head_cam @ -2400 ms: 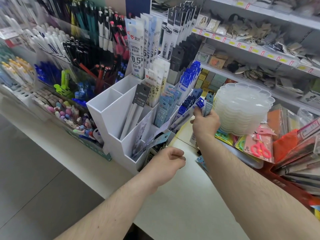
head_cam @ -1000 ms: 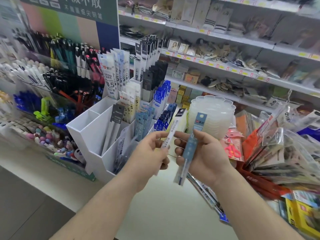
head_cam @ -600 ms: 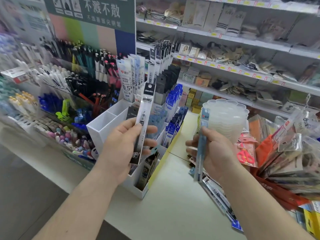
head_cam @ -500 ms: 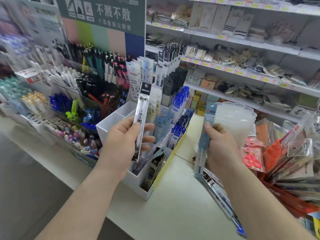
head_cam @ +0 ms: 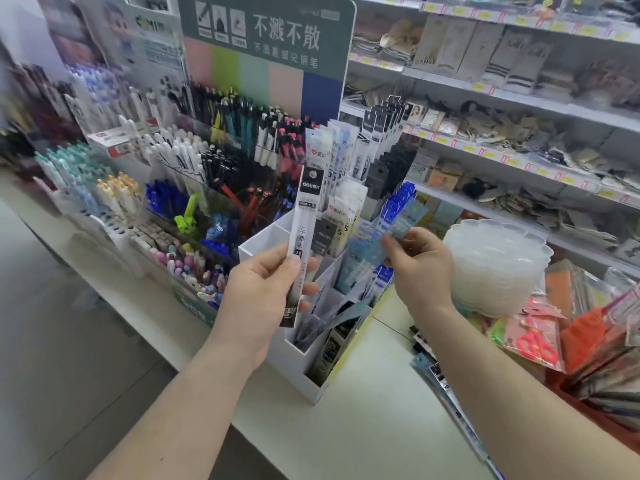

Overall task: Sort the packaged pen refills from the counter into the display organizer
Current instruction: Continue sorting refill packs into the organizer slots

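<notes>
At a stationery shop counter [head_cam: 363,427], a person's left hand [head_cam: 258,299] gripped a black-headed refill pack [head_cam: 302,233], thumb and fingers curled round its lower half, holding it upright in front of the white display organizer [head_cam: 298,362]. To its right, the right hand [head_cam: 420,271] pinched a pale blue refill pack [head_cam: 388,240] near its top, the pack tilted with its lower end over the organizer's middle compartments, which already held similar blue packs. More packaged refills [head_cam: 446,386] lay flat on the counter just beside the right forearm. A stack of clear plastic trays [head_cam: 498,268] stood behind the right hand, and racks of pens [head_cam: 221,168] filled the display at left.
</notes>
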A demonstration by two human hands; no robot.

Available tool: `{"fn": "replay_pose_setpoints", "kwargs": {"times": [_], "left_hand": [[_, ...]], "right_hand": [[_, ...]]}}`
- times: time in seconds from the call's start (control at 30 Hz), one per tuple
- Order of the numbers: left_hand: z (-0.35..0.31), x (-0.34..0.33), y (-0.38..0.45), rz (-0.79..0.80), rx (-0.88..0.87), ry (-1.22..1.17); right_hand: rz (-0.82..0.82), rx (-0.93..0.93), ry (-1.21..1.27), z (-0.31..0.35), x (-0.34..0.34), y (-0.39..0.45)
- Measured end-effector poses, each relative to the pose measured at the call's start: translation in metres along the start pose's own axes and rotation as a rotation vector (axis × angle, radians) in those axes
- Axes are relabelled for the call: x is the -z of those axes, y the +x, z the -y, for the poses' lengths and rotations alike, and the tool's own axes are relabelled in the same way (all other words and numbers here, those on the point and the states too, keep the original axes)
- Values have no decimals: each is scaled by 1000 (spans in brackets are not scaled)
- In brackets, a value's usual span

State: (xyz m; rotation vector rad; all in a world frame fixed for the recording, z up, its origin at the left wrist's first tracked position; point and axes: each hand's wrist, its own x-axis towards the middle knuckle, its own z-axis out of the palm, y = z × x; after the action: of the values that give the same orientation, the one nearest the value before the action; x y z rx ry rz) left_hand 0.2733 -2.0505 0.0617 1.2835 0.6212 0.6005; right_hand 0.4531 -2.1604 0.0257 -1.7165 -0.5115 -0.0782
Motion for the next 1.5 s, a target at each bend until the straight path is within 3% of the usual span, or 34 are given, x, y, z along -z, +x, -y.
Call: {"fn": "replay_pose_setpoints", "kwargs": {"times": [0.37,0.63,0.93,1.13,1.2,1.3,1.5], "left_hand": [[2,4,6,32,52,-11],[7,1,7,53,33,2],[8,-2,9,55,29,16],[10,-2,11,56,33,-1],[9,-4,11,65,28,-8],[5,-6,10,86,21,3],[0,-8,10,97,7,-2]], "right_hand": [[-15,21,-10,-21,-24,1],[-3,220,-121,-31,-23,-10],[23,228,-110,-40,-19,-14],[74,488,-363,-47,-18,-14],[201,428,-417,-51,-22,-17],[341,112,-443,-50,-25,-12],[384,-226,-432,-34,-31,-4]]}}
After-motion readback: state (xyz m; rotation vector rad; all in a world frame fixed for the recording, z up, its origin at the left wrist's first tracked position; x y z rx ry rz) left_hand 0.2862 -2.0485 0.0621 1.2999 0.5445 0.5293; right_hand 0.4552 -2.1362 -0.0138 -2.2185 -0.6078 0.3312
